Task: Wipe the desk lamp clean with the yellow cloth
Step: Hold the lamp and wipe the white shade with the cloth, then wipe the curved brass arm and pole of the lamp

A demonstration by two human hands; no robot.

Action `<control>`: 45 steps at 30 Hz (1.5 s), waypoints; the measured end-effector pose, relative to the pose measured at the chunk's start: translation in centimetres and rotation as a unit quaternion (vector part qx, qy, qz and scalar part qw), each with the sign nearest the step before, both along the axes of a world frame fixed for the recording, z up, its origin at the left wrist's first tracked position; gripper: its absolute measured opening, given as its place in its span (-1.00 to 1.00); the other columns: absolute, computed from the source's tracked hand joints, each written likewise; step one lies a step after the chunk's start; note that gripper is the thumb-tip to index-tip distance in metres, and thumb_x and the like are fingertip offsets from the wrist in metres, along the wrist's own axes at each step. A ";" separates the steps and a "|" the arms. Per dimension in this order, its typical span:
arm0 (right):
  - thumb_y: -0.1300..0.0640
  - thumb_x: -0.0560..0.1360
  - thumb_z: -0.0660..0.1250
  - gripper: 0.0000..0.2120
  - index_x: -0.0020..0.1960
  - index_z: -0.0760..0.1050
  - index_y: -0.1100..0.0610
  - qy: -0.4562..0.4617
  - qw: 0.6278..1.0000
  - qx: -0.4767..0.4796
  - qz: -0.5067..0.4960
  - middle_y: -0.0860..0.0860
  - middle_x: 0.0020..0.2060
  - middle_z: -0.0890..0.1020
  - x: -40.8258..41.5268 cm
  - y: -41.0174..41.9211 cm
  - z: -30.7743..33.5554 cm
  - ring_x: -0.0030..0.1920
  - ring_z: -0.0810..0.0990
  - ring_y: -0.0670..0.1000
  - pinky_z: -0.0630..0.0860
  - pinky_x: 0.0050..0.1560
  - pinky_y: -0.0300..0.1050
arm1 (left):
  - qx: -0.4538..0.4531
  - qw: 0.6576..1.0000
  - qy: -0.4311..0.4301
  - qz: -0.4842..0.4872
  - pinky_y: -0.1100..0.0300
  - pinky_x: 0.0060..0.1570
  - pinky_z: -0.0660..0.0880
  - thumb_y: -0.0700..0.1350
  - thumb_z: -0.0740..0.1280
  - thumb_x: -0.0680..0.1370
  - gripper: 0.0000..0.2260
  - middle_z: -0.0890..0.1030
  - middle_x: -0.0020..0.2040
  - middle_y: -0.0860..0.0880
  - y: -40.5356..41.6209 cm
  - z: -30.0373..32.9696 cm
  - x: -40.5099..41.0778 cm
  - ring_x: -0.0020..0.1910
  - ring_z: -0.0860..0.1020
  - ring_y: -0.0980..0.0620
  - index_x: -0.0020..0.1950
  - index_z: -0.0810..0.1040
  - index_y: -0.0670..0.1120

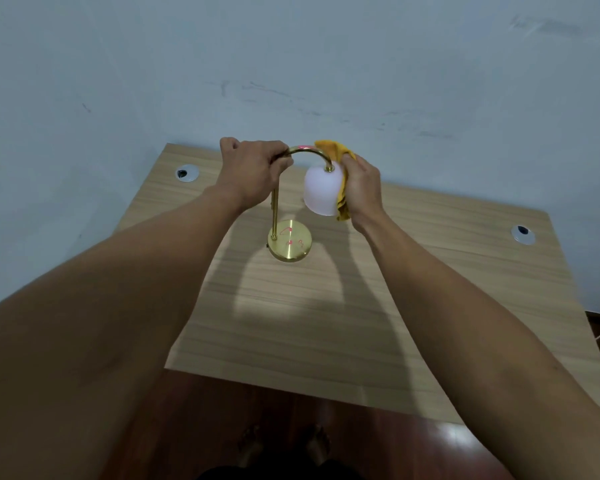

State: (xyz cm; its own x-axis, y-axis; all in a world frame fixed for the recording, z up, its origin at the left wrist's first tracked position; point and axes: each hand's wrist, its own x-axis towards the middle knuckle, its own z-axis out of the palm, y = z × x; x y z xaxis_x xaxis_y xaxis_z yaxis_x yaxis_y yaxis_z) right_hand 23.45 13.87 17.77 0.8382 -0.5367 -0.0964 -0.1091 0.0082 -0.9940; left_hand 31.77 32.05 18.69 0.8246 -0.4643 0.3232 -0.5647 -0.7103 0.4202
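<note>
head view: left hand [257, 171] grips lamp arm [309, 152], right hand [362, 188] presses cloth [340, 157] to shade [323, 192].

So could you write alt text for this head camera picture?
A person's right hand presses a yellow cloth against a brass lamp's white shade, while the left hand grips its curved neck. Red marks show on the round base, which stands on a wooden desk.

The wooden surface [326, 323] carries the desk lamp [289, 244], standing upright on its round brass base near the centre.
</note>
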 end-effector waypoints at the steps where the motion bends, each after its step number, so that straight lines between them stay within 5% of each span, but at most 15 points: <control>1: 0.19 0.62 0.25 -0.65 -0.34 0.51 0.00 0.017 0.999 0.032 -0.012 -0.15 -0.42 0.57 0.2 -0.4 -0.2 -0.37 0.52 -0.09 0.42 -0.30 -0.24 | 0.000 1.000 -0.002 0.002 0.06 -0.01 0.06 0.04 0.22 0.66 -0.77 0.56 -0.32 0.03 0.0 0.0 0.0 -0.18 0.52 -0.08 -0.06 0.60 0.00; 5: 0.19 0.52 0.31 -0.81 -0.21 0.64 0.14 0.102 0.983 0.129 -0.082 0.05 -0.27 0.64 -0.4 -2.7 -3.1 -0.26 0.60 0.07 0.50 -0.30 -0.08 | 0.000 1.000 0.000 0.012 0.05 0.00 0.08 0.05 0.22 0.66 -0.77 0.56 -0.31 0.04 -0.1 -0.1 -0.2 -0.16 0.54 -0.08 -0.09 0.58 0.02; 7: 0.22 0.53 0.26 -0.76 0.02 0.69 0.22 0.087 0.975 0.139 -0.148 0.11 -0.07 0.74 -1.5 -2.5 -3.4 -0.08 0.71 0.15 0.68 -0.08 0.07 | -0.007 1.000 0.012 0.019 0.04 0.00 0.10 0.07 0.22 0.65 -0.77 0.60 -0.28 0.00 -0.1 0.0 -0.2 -0.13 0.56 -0.06 -0.10 0.58 0.03; 10: 0.18 0.65 0.16 -0.72 0.15 0.64 0.09 -0.050 0.975 0.029 -0.215 0.00 0.10 0.72 -2.2 -0.7 -1.3 0.12 0.71 0.05 0.63 0.22 0.07 | -0.035 0.997 0.062 0.036 0.03 0.01 0.15 0.13 0.28 0.62 -0.76 0.67 -0.19 -0.02 -0.1 0.5 -0.3 -0.03 0.58 -0.02 -0.05 0.66 0.04; 13: 0.08 0.67 0.12 -0.71 0.16 0.61 -0.09 -0.139 0.968 -0.153 -0.140 -0.17 0.13 0.70 -1.6 2.4 0.3 0.23 0.64 0.02 0.51 0.33 0.14 | -0.076 0.983 0.165 0.031 -0.02 0.26 0.30 0.27 0.40 0.47 -0.76 0.72 -0.14 0.12 0.7 1.3 0.4 0.04 0.60 0.08 -0.05 0.71 0.15; 18: 0.07 0.68 0.08 -0.63 0.33 0.59 -0.05 -0.123 0.978 -0.152 -0.065 -0.19 0.27 0.65 0.8 7.3 0.9 0.34 0.52 -0.13 0.35 0.47 -0.05 | -0.067 0.958 0.274 -0.058 -0.21 0.36 0.41 0.32 0.44 0.23 -0.69 0.74 -0.17 0.21 2.6 1.6 3.3 0.08 0.67 0.09 -0.10 0.70 0.28; 25: 0.03 0.63 0.14 -0.55 0.48 0.49 0.05 -0.039 0.938 -0.338 -0.075 0.16 0.61 0.23 1.8 10.9 -0.7 0.64 0.05 0.21 0.10 0.60 0.21 | -0.110 0.938 0.303 -0.127 -0.25 0.31 0.45 0.24 0.47 0.26 -0.76 0.75 -0.14 0.18 2.8 -0.1 5.0 0.07 0.70 0.05 -0.11 0.72 0.26; 29: -0.04 0.65 0.10 -0.56 0.43 0.52 0.03 -0.019 0.889 -0.444 -0.108 0.13 0.50 0.38 2.0 10.6 -1.4 0.55 0.24 0.22 0.25 0.47 0.20 | -0.118 0.928 0.318 -0.155 -0.24 0.33 0.43 0.25 0.47 0.26 -0.72 0.76 -0.14 0.16 2.8 -0.2 5.5 0.06 0.71 0.05 -0.09 0.73 0.21; 34: 0.05 0.68 0.15 -0.71 0.06 0.65 0.06 -0.054 0.855 -0.499 -0.129 -0.02 0.08 0.66 3.7 8.6 -1.4 0.14 0.53 0.18 0.35 0.23 0.04 | -0.140 0.917 0.337 -0.162 -0.24 0.35 0.43 0.27 0.51 0.18 -0.67 0.76 -0.16 0.12 2.8 -0.8 6.1 0.05 0.71 0.03 -0.14 0.73 0.17; 39: 0.21 0.67 0.19 -0.71 -0.20 0.53 0.12 -0.043 0.893 -0.433 -0.115 -0.01 -0.19 0.62 4.2 7.5 -0.1 -0.07 0.55 0.14 0.39 0.10 0.07 | -0.140 0.924 0.329 -0.134 -0.14 0.42 0.35 0.24 0.57 0.25 -0.80 0.74 -0.16 0.25 2.7 -0.2 5.4 0.07 0.69 0.17 -0.16 0.70 0.34; 42: 0.09 0.68 0.11 -0.66 -0.23 0.47 0.07 0.015 0.924 -0.345 -0.164 -0.02 -0.21 0.58 4.4 7.4 1.0 -0.06 0.56 0.16 0.48 0.00 0.13 | -0.135 0.941 0.289 -0.113 -0.04 0.44 0.24 0.15 0.57 0.38 -0.89 0.73 -0.17 0.26 2.7 0.0 5.3 0.11 0.65 0.22 -0.14 0.71 0.25; 45: 0.20 0.64 0.08 -0.65 -0.14 0.57 0.27 0.010 0.922 -0.331 -0.199 0.11 -0.16 0.65 4.7 8.6 1.3 -0.02 0.57 0.21 0.47 0.05 0.13 | -0.113 0.952 0.267 -0.098 0.06 0.25 0.18 0.13 0.54 0.44 -0.85 0.71 -0.18 0.24 2.8 0.4 4.8 0.13 0.60 0.24 -0.03 0.73 0.14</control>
State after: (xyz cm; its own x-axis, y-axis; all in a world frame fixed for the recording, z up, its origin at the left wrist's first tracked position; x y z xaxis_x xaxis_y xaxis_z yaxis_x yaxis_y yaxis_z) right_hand 28.10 22.52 19.09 0.5630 -0.7487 0.3499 -0.2471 -0.5566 -0.7932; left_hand 36.56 34.83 19.04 0.8040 -0.5946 -0.0072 -0.3404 -0.4701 0.8143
